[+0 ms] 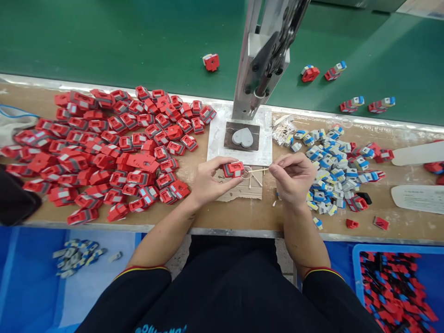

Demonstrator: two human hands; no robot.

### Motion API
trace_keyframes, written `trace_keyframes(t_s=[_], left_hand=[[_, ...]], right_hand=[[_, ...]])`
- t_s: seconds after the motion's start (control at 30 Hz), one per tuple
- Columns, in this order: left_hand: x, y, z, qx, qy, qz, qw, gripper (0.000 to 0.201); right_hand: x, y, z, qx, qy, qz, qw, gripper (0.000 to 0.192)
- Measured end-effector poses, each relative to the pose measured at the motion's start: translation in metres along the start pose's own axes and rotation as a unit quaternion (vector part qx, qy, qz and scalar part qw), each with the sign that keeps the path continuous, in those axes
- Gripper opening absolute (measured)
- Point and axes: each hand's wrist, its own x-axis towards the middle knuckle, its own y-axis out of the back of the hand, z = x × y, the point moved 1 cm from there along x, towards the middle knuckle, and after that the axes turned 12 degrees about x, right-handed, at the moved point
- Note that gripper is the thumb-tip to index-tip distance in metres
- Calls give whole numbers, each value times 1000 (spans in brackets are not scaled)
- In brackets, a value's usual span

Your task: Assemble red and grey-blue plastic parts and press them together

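Between the thumb and fingers of my left hand (210,181) is a red plastic toy part (234,169) with grey edges. My right hand (293,175) pinches a thin cotton swab (258,170), its far end close to the red part and over a small round clear dish (246,172). More swabs (255,179) lie beside the dish on a piece of cardboard (239,195). Whether the swab tip touches the red part or the dish, I cannot tell.
A metal press (256,69) rises behind my hands, with a grey heart-shaped block (243,137) at its base. Red parts (114,152) pile up at left, white-blue parts (329,162) at right. A green belt (121,46) runs behind; a blue bin (357,277) stands lower right.
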Motion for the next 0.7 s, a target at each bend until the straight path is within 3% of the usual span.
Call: trace_keyframes(t_s=[0.17, 0.53, 0.7], left_hand=[[-4, -5, 6, 2, -20, -28, 999, 35], [-5, -7, 5, 6, -66, -15, 998, 34], [-4, -6, 6, 9, -65, -17, 998, 34]], right_hand=[[-7, -10, 6, -9, -19, 0, 1000, 38], [-6, -15, 9, -14, -23, -9, 1000, 42], [-8, -15, 8, -18, 16, -20, 1000, 33]])
